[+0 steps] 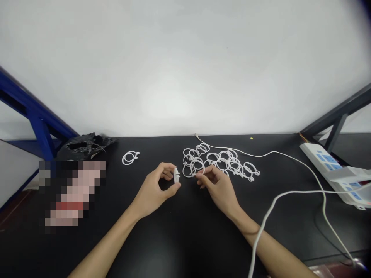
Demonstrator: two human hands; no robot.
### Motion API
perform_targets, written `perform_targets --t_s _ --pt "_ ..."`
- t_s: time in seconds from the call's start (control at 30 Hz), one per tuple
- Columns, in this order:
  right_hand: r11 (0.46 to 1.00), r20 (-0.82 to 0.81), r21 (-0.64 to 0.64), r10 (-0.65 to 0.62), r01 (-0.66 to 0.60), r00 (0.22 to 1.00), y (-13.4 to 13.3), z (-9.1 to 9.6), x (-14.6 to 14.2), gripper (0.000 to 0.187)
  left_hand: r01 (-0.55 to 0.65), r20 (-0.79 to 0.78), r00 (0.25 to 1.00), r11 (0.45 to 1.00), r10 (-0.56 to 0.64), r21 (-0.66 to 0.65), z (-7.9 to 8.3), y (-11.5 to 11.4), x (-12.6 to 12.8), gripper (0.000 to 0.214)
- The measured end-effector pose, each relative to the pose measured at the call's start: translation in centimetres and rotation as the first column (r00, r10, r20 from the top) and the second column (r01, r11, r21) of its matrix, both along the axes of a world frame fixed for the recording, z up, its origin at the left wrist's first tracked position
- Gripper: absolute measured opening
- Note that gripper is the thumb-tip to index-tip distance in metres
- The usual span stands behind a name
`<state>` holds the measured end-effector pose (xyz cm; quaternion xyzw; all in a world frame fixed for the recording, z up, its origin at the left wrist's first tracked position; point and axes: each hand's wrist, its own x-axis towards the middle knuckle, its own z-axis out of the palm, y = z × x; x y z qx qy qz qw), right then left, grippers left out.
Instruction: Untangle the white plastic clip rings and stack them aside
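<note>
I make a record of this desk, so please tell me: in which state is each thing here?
Left hand: pinching
White pronged piece: held, prongs toward right hand
Right hand: pinching
White ring: held
Ring heap: loose, overlapping
Left-side rings: overlapping, apart from heap
Black plastic bag: crumpled
White cable: uncoiled
Power strip: on or off, unclear

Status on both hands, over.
Left hand pinching small white pronged plastic piece. Right hand holding round white plastic ring. More white rings piled beyond. White cable crosses right forearm in view.
</note>
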<state>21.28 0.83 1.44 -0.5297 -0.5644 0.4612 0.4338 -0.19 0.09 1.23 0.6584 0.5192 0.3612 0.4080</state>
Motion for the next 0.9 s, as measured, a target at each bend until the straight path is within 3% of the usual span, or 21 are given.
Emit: perform_targets --t_s 0.1,0.2,0.3,0.43,0.7,0.9 --pt "0.977 0.343 0.211 -0.042 -0.033 0.938 -0.3 -0.3 0.3 0.012 -0.057 -0.169 0.982 0.986 0.083 0.156 0.2 -0.1 0.1 0.036" --pt "0.94 0.465 0.332 -0.091 -0.078 0.881 -0.7 -0.6 0.3 0.02 0.007 -0.308 0.948 0.961 0.082 0.278 0.2 -0.3 0.3 0.036" --pt "0.902 0.459 0.38 0.007 -0.203 0.889 -1.1 -0.6 0.1 0.031 0.107 -0.387 0.921 0.935 0.034 0.338 -0.3 -0.5 0.5 0.038" --pt "0.838 0.453 0.384 0.194 -0.387 0.87 -1.5 -0.5 -0.2 0.026 0.193 -0.431 0.902 0.908 -0.015 0.372 -0.6 -0.7 0.7 0.038" --pt "0.821 0.396 0.426 0.208 -0.38 0.894 -1.6 -0.4 -0.6 0.021 0.235 -0.445 0.894 0.89 -0.04 0.391 -0.4 -0.6 0.7 0.037" --pt "0.838 0.362 0.426 0.188 -0.341 0.913 -1.5 -0.4 -0.7 0.012 0.251 -0.457 0.888 0.881 -0.045 0.4 -0.4 -0.5 0.9 0.036"
